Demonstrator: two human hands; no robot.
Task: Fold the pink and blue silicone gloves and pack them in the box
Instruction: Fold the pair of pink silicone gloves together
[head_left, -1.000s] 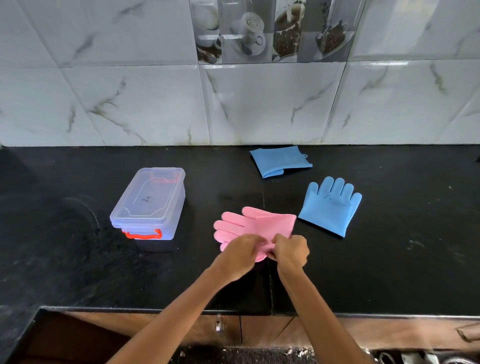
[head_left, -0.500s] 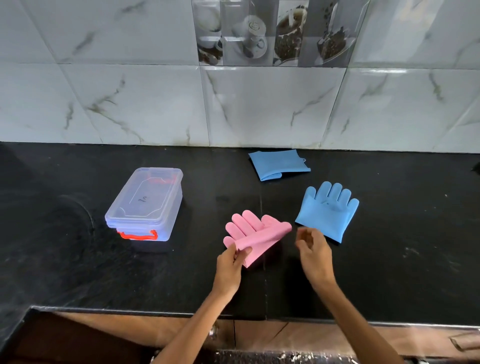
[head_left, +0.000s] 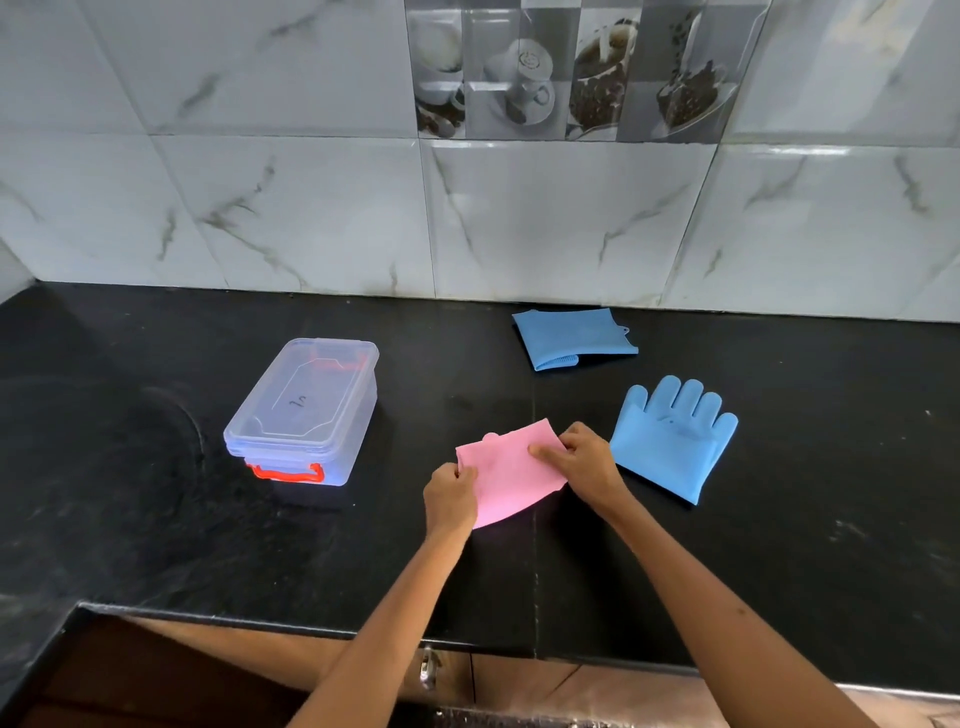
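here both hands' fingers pinch the folded pink glove.

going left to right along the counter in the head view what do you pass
clear plastic box → left hand → pink glove → right hand → flat blue glove. The folded blue glove sits farther back, overlapping these in order.

Three silicone gloves lie on the black bench: one pink glove, folded, near the middle, and two blue ones, a folded blue glove at twelve o'clock from the pink and a flat blue glove at three o'clock. One clear lidded box sits at nine o'clock. Two hands are in view, the left hand and the right hand.
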